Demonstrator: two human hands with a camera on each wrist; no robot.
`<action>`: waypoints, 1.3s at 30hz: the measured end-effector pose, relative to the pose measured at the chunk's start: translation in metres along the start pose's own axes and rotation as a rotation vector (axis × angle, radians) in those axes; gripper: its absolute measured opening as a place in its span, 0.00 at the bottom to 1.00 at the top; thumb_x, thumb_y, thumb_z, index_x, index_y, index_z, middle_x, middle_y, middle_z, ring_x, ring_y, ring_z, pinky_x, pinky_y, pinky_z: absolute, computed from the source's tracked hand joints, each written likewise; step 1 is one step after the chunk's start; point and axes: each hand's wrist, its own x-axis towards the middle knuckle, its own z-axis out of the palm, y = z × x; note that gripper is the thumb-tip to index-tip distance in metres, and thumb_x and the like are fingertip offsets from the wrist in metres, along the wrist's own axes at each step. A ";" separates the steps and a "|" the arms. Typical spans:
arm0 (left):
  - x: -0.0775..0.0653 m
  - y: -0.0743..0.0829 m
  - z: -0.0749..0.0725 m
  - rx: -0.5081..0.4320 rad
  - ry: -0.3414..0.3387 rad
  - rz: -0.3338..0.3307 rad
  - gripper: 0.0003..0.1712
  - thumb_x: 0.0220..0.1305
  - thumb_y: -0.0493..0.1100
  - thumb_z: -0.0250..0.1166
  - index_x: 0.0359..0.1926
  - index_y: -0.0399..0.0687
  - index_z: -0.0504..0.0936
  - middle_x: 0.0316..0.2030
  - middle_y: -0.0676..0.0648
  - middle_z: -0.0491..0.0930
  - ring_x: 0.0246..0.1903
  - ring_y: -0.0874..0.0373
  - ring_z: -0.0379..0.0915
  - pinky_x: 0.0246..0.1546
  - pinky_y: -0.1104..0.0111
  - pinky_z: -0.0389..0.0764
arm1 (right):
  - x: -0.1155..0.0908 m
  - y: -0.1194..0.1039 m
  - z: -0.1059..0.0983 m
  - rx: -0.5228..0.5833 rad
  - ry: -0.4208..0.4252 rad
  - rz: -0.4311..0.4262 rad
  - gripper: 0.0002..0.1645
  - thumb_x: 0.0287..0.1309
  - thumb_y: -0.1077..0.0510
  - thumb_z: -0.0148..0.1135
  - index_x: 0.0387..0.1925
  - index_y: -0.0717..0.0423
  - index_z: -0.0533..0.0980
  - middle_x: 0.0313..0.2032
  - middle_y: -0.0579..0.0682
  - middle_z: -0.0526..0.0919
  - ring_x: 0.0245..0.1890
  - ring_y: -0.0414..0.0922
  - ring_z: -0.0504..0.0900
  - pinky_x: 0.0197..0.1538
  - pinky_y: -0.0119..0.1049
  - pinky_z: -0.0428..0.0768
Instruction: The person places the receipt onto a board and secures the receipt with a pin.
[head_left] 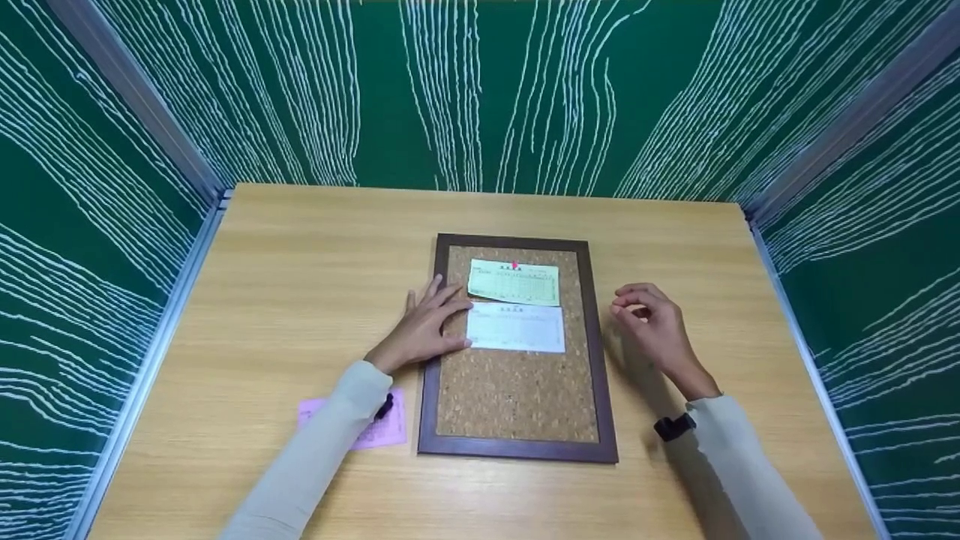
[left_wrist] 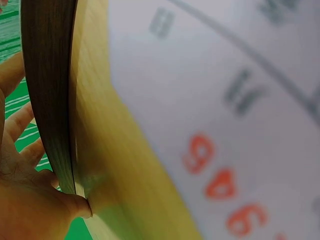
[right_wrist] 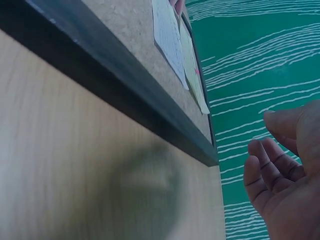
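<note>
I note the white printed slip (head_left: 517, 330) just right of the left hand's (head_left: 421, 328) spread, ungripping thumb and forefinger, long axis running toward the farther right hand (head_left: 658, 334), loosely curled, nothing visible held.

Light falls from above across the head view, fairly bright and even, laying a soft shadow on the table (head_left: 315, 262) left of the right hand (head_left: 656, 330). Print on the white slip (head_left: 515, 327) is too small and faint to read. Of the 2 wrist views, the left shows a blurred near paper (left_wrist: 240, 60) and a frame (left_wrist: 47, 90) bowed by distortion; the right is dimmer, bluish, hazily shadowed.
</note>
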 end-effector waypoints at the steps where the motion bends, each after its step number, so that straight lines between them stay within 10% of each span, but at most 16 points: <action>1: 0.000 0.000 0.000 -0.001 0.001 0.000 0.40 0.70 0.59 0.75 0.78 0.55 0.78 0.87 0.43 0.55 0.88 0.39 0.30 0.78 0.26 0.29 | 0.001 -0.001 0.001 -0.005 -0.004 0.002 0.03 0.69 0.75 0.69 0.39 0.77 0.82 0.53 0.72 0.84 0.50 0.43 0.83 0.48 0.21 0.80; 22: -0.001 0.001 0.004 0.021 0.009 -0.020 0.41 0.69 0.61 0.75 0.78 0.56 0.77 0.86 0.44 0.57 0.88 0.40 0.31 0.79 0.26 0.31 | 0.021 0.024 0.032 -0.017 -0.087 0.056 0.03 0.74 0.67 0.70 0.42 0.66 0.86 0.55 0.60 0.86 0.54 0.49 0.82 0.50 0.30 0.80; 33: -0.002 0.001 0.001 0.033 0.003 -0.019 0.42 0.69 0.62 0.75 0.78 0.55 0.77 0.87 0.44 0.56 0.88 0.39 0.31 0.79 0.26 0.31 | 0.020 -0.010 0.046 0.021 -0.136 0.068 0.06 0.73 0.73 0.66 0.45 0.77 0.84 0.56 0.71 0.82 0.54 0.60 0.82 0.49 0.24 0.80; 39: -0.001 0.001 0.001 0.027 -0.003 -0.016 0.42 0.69 0.62 0.76 0.79 0.55 0.77 0.86 0.43 0.57 0.88 0.39 0.31 0.79 0.27 0.30 | 0.024 0.009 0.056 0.045 -0.139 0.076 0.05 0.72 0.73 0.67 0.44 0.77 0.84 0.56 0.73 0.83 0.51 0.61 0.83 0.45 0.21 0.78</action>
